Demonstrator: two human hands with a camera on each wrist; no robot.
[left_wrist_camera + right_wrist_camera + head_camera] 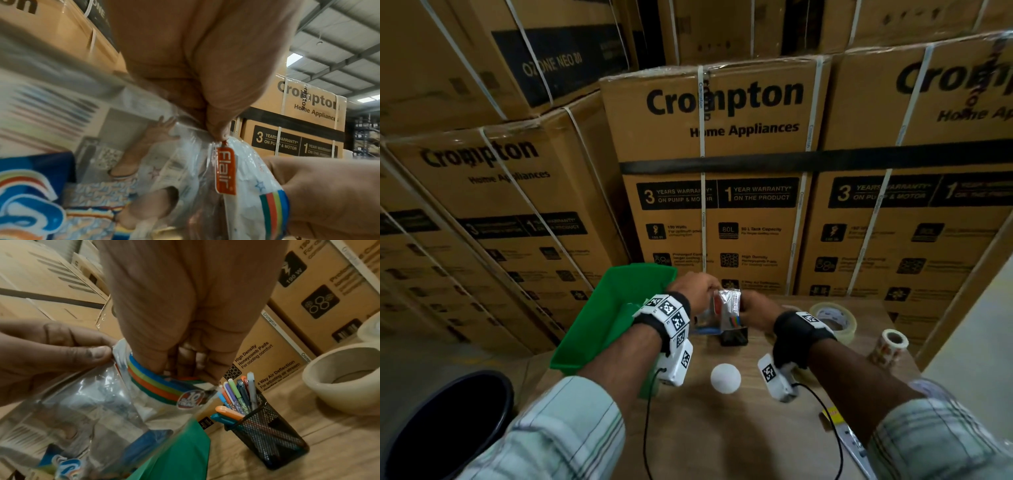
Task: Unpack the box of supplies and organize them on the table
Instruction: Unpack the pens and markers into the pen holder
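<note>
While the green bin is sitting at the desk's left edge, we are viewing from the head camera: both hands, left hand and right hand, are holding a clear pen packet above the desk, just past a white ball, with tape rolls to the right. In the left wrist view, the left fingers are pinching the packet's top edge, probably to pull it open. In the right wrist view, the right fingers are gripping the striped header, steadying it beside the mesh pen holder, the likely destination.
</note>
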